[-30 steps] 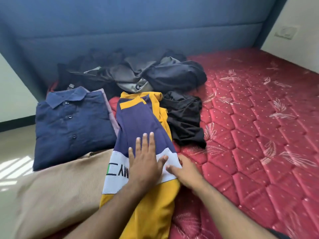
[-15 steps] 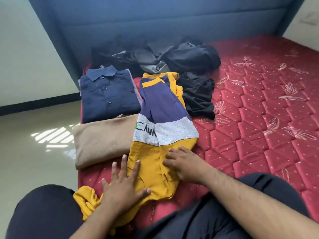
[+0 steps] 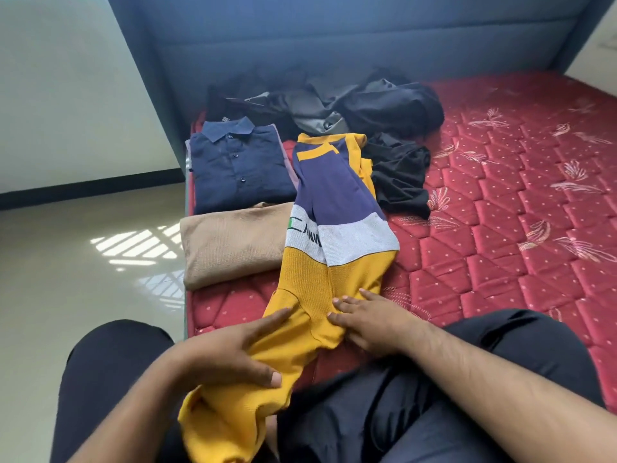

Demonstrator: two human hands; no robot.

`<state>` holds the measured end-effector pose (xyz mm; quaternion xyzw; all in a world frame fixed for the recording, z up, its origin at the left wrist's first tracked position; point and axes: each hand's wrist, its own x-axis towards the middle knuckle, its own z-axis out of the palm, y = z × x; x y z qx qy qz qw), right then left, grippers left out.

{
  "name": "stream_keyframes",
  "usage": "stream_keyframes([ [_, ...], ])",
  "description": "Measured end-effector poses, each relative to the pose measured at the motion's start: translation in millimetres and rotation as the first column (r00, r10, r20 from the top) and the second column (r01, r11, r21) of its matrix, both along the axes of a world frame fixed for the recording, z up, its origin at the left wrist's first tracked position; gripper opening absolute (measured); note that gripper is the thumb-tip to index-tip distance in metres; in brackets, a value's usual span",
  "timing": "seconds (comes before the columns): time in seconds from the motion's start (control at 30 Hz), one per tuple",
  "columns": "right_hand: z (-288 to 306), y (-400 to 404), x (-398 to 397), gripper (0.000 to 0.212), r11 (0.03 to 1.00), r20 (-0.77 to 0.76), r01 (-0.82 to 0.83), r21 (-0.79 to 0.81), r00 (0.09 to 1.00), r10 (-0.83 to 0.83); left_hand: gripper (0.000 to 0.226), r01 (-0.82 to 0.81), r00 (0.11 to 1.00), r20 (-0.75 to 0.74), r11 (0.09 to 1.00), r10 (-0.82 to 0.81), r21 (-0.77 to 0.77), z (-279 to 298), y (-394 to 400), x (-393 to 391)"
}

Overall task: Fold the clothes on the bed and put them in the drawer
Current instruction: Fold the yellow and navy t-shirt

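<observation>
Both hands have slid down to the yellow hem since a moment ago, and the camera has tipped lower. Left hand (image 3: 230, 355) now grips the bottom of the yellow, navy and white shirt (image 3: 334, 228) at lower centre, thumb across the cloth and fingers (image 3: 273, 320) wrapped around the bunched hem. Right hand (image 3: 370, 324) lies just beside it, fingers spread fairly wide and flat on the yellow fabric. That shirt runs as a long narrow strip up the middle of the red quilted bed (image 3: 500, 228). Left of it sit a folded navy button shirt (image 3: 238, 167) and, nearer, a folded tan garment (image 3: 230, 243). Black crumpled clothing (image 3: 399, 172) lies to its right, with a dark heap of clothes (image 3: 350, 101) against the blue headboard (image 3: 334, 38) at the top.
</observation>
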<state>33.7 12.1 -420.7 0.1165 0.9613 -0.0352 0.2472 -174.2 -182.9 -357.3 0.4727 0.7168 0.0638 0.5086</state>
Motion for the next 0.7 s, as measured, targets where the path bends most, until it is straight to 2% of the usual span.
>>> stream_keyframes([
  [0.03,1.6,-2.2,1.7,0.062,0.998,-0.009,0.019,-0.058,1.0,-0.02,0.093,0.009,1.0,-0.001,0.999,-0.009,-0.031,2.9,-2.4,-0.2],
  [0.07,3.1,-2.4,4.5,0.066,0.988,-0.04,0.069,-0.141,0.996,-0.076,0.089,0.032,0.996,-0.077,0.998,-0.036,-0.058,3.4,-3.0,2.0],
  [0.1,4.3,-1.0,7.4,0.068,0.953,-0.102,0.155,-0.26,0.977,-0.187,0.086,0.055,0.97,-0.232,0.996,-0.07,-0.071,0.4,0.4,5.2],
  [0.13,6.0,1.5,7.4,0.064,0.885,-0.197,0.231,-0.404,0.923,-0.331,0.08,0.063,0.896,-0.439,0.997,-0.076,-0.044,-0.3,5.9,10.5],
  [0.17,8.7,8.2,6.4,0.055,0.805,-0.303,0.295,-0.514,0.816,-0.492,0.072,0.057,0.803,-0.596,0.997,-0.011,0.058,-1.0,16.8,17.4],
  [0.2,10.3,18.3,4.3,0.044,0.725,-0.403,0.354,-0.591,0.649,-0.645,0.061,0.019,0.761,-0.633,0.97,0.143,0.241,-3.5,31.7,25.6],
  [0.23,11.1,32.7,3.2,0.034,0.641,-0.462,0.422,-0.641,0.455,-0.762,0.048,-0.091,0.79,-0.511,0.89,0.337,0.446,-9.7,51.0,33.7],
  [0.27,10.5,47.7,2.5,0.031,0.548,-0.473,0.477,-0.687,0.279,-0.836,0.036,-0.306,0.837,-0.241,0.786,0.491,0.538,-14.5,70.6,40.9],
  [0.3,8.2,63.3,3.3,0.033,0.457,-0.448,0.519,-0.722,0.153,-0.881,0.031,-0.541,0.81,0.063,0.702,0.583,0.464,-22.0,91.8,47.5],
  [0.33,4.6,77.6,5.1,0.038,0.377,-0.403,0.549,-0.746,0.077,-0.912,0.031,-0.706,0.708,0.296,0.654,0.641,0.273,-29.2,110.8,54.9],
  [0.37,-1.0,88.0,7.2,0.045,0.296,-0.339,0.564,-0.771,0.029,-0.94,0.034,-0.797,0.573,0.423,0.598,0.702,0.087,-39.9,125.2,60.6],
  [0.4,-6.3,98.2,10.2,0.053,0.211,-0.261,0.56,-0.801,-0.01,-0.965,0.036,-0.835,0.471,0.467,0.549,0.748,-0.038,-46.2,136.6,65.1],
  [0.43,-9.8,103.1,12.4,0.061,0.132,-0.181,0.529,-0.838,-0.041,-0.983,0.037,-0.855,0.416,0.486,0.513,0.768,-0.079,-56.7,143.8,65.4],
  [0.5,-12.7,114.3,14.9,0.069,0.019,-0.044,0.433,-0.901,-0.049,-0.998,0.031,-0.854,0.42,0.483,0.514,0.768,-0.076,-65.9,158.2,68.0],
  [0.6,-9.6,128.8,10.4,0.048,-0.025,0.035,0.296,-0.955,0.029,-0.999,0.026,-0.81,0.498,0.452,0.583,0.74,-0.063,-60.8,169.1,71.6],
  [0.7,-9.4,136.2,5.8,0.025,-0.043,0.048,0.142,-0.989,0.032,-0.998,0.019,-0.845,0.433,0.539,0.533,0.722,-0.036,-51.5,171.7,66.1],
])
